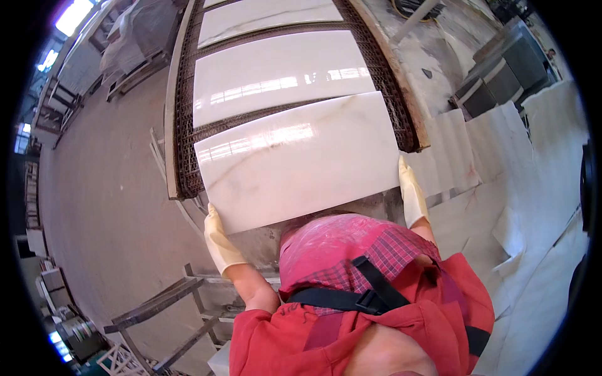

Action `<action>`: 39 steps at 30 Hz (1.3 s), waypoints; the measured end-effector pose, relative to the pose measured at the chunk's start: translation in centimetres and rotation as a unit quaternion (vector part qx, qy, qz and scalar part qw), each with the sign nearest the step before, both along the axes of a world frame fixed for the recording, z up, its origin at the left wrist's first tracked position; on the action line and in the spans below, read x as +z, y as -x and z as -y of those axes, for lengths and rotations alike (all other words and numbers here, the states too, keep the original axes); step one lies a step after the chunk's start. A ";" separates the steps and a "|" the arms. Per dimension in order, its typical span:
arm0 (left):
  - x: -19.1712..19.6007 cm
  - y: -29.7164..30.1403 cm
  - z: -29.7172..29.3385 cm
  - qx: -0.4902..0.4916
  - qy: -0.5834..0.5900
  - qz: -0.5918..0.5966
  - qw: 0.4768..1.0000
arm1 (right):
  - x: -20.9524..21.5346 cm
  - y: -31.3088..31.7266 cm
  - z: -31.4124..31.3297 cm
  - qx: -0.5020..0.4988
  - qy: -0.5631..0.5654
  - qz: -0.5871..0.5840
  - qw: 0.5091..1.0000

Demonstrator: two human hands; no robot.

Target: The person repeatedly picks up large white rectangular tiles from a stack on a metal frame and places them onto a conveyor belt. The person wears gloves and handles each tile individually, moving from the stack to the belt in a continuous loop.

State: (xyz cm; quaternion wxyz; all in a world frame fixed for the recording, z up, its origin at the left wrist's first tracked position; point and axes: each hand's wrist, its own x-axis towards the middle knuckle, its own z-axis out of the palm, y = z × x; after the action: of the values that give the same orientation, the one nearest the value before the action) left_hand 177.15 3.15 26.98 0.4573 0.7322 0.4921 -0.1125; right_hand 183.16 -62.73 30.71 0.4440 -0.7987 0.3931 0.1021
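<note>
One polished white slab [301, 172] with tan-grey veining is held by its short edges, near the front corners, between the gloved left hand [221, 241] and the gloved right hand [412, 191]. Both hands are nearly straightened, fingers close together; how far they are curled beneath cannot be told. The slab is set askew at the near end of a mesh-topped bed [394, 103], its front edge overhanging toward the pink apron [332, 244]. Behind it, a middle slab [282, 78] and a farther slab [269, 22] are laid in line.

Judged as marble or similar stone, the piece would be heavy for its thinness, stiff and brittle, with corners easily chipped. Its glossy face would probably be slippery, so it is best gripped at both short edges and supported from below, evenly.

At upper left, a bulky load [141, 37] is wrapped in plastic film on a pallet [139, 76]; its contents cannot be told.
</note>
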 end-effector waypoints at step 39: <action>6.7 -0.7 2.2 -0.060 -0.132 -0.076 0.987 | -1.2 3.6 -1.6 -0.076 -0.081 0.032 0.993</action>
State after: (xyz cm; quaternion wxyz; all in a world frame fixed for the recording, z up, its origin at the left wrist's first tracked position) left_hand 177.82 0.91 33.72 0.3108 0.8034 0.4913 -0.1291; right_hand 179.55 -61.10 29.55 0.5264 -0.7306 0.4287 0.0737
